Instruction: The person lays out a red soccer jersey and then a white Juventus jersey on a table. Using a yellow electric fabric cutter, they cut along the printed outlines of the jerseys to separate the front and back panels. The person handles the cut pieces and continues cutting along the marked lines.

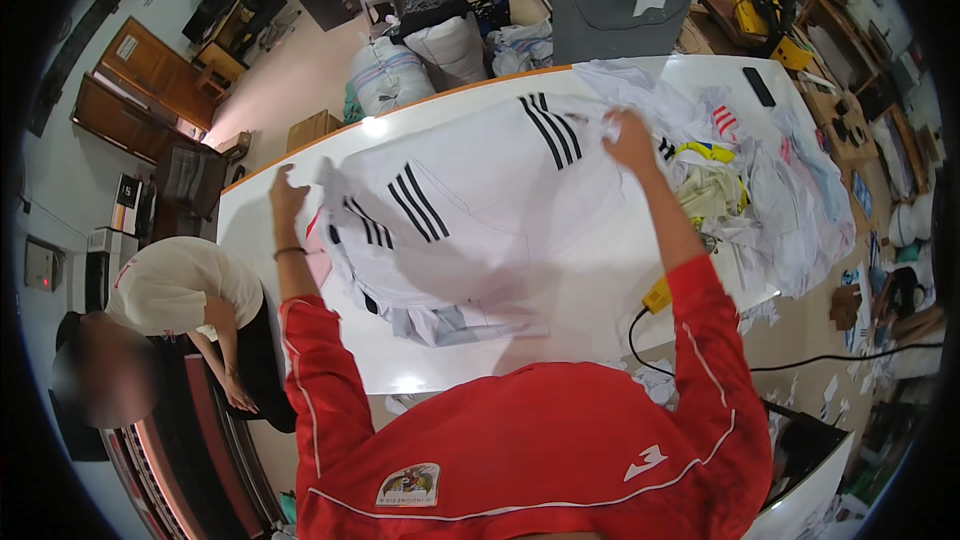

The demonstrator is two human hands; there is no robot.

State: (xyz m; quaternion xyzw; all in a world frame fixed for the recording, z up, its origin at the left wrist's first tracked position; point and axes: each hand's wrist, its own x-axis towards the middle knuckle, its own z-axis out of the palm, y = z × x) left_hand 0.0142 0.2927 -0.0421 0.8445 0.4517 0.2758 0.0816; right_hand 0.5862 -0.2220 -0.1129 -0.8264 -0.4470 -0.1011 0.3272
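Note:
A white shirt with black stripes at its shoulders and sleeve is spread over the white table, partly lifted and creased. My right hand pinches the cloth at its far right side, a little blurred by motion. Just off the shirt's left edge is my left hand, its fingers apart and nothing seen in them. Under the shirt's near edge, more white and grey cloth shows on the table.
A heap of white, yellow and blue cloth covers the table's right end, near a black phone. A yellow corded tool lies at the near edge. Another person bends at the left. Sacks stand behind the table.

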